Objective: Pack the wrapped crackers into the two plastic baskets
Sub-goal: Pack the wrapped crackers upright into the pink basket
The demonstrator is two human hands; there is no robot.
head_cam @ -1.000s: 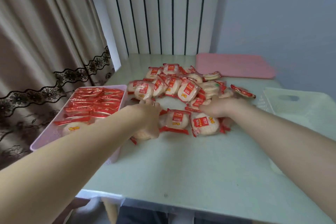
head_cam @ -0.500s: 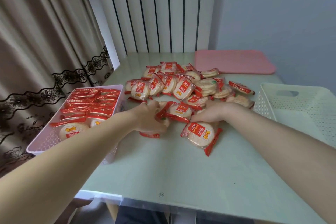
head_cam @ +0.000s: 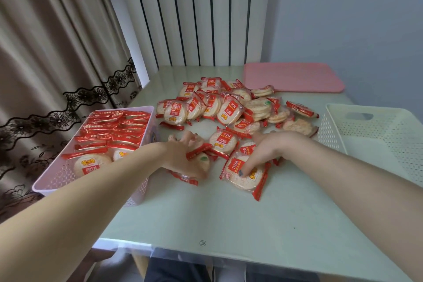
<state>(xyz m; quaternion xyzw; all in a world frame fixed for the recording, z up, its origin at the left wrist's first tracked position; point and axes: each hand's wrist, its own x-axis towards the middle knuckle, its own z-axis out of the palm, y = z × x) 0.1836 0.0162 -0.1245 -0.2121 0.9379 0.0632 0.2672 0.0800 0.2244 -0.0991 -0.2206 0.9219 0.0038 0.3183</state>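
Observation:
A heap of wrapped crackers in red and clear packets lies mid-table. My left hand grips a cracker packet at the heap's near edge, right of the pink basket, which holds several packets. My right hand rests its fingertips on another cracker packet lying flat on the table. The white basket stands at the right with nothing visible inside it.
A pink lid lies flat at the back right of the pale green table. A curtain hangs at the left and a striped radiator panel stands behind. The table's near edge is close to me.
Both hands have drawn packets out of the heap towards me. The packet under my right hand has slid nearer to the table's front; my left hand has closed round its packet.

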